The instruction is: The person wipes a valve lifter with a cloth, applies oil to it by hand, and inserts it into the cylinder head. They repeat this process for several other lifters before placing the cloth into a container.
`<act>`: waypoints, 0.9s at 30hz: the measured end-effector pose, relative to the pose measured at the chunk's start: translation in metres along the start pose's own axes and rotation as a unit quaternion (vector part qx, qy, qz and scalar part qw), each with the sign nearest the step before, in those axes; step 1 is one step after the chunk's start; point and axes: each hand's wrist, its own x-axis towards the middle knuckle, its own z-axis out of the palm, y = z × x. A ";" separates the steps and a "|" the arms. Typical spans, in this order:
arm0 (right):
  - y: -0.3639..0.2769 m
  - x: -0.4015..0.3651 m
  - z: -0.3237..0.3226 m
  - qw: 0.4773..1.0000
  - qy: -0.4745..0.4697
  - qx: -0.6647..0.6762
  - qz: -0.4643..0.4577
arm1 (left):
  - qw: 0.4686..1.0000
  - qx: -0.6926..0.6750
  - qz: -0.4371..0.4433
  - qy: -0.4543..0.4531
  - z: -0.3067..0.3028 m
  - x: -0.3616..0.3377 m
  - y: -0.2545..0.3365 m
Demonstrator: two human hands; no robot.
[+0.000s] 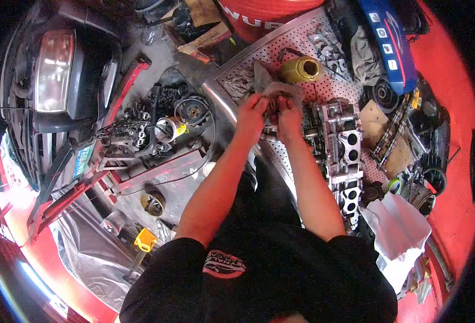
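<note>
Both hands are close together over the perforated metal bench top (280, 156). My left hand (252, 114) pinches a grey rag (280, 89) with its fingers closed. Against the rag's other side, my right hand (289, 117) is closed too, thumb towards the left hand. A small dark part may be wrapped in the cloth, but I cannot make it out. Just beyond the rag a gold-coloured container (296, 70) lies tilted, its round opening facing right. To the right of my right hand rests a metal cylinder head (348, 156) with several round ports.
A camshaft (391, 132) lies on cardboard at the right, near a blue box (391, 48). Loose metal parts (328, 51) sit at the bench's back. A red drum (269, 13) stands behind. On the left are a car's headlight (55, 70) and engine parts (156, 118).
</note>
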 end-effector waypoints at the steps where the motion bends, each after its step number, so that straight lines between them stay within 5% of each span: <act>1: -0.003 -0.003 0.005 1.000 0.010 0.017 0.019 | 0.999 -0.041 -0.010 0.001 0.004 -0.005 0.002; 5: -0.008 -0.015 0.013 0.994 -0.002 0.072 0.087 | 0.999 0.022 -0.037 0.023 0.008 -0.004 0.009; 10: -0.018 -0.026 -0.001 0.995 -0.080 -0.036 0.052 | 0.991 0.126 -0.037 -0.002 0.001 0.010 0.013; 13: -0.021 -0.027 -0.010 0.993 -0.102 -0.029 0.043 | 0.986 0.168 0.003 0.003 0.007 0.008 0.018; 16: -0.021 -0.031 -0.015 0.994 -0.089 0.024 0.059 | 0.962 0.229 0.144 0.049 0.007 0.018 0.003; 19: -0.022 -0.024 -0.025 0.992 -0.106 0.045 0.049 | 0.960 0.228 0.161 0.021 0.013 0.011 0.003; 22: -0.025 -0.018 -0.028 0.991 -0.128 -0.002 0.040 | 0.953 0.259 0.155 -0.022 0.012 0.011 0.007; 25: -0.028 -0.022 -0.031 0.990 -0.121 0.034 0.067 | 0.975 0.218 0.046 -0.008 0.012 0.017 0.014; 27: -0.029 -0.022 -0.029 0.985 -0.123 0.079 0.091 | 0.961 0.259 0.097 -0.007 0.014 0.011 0.019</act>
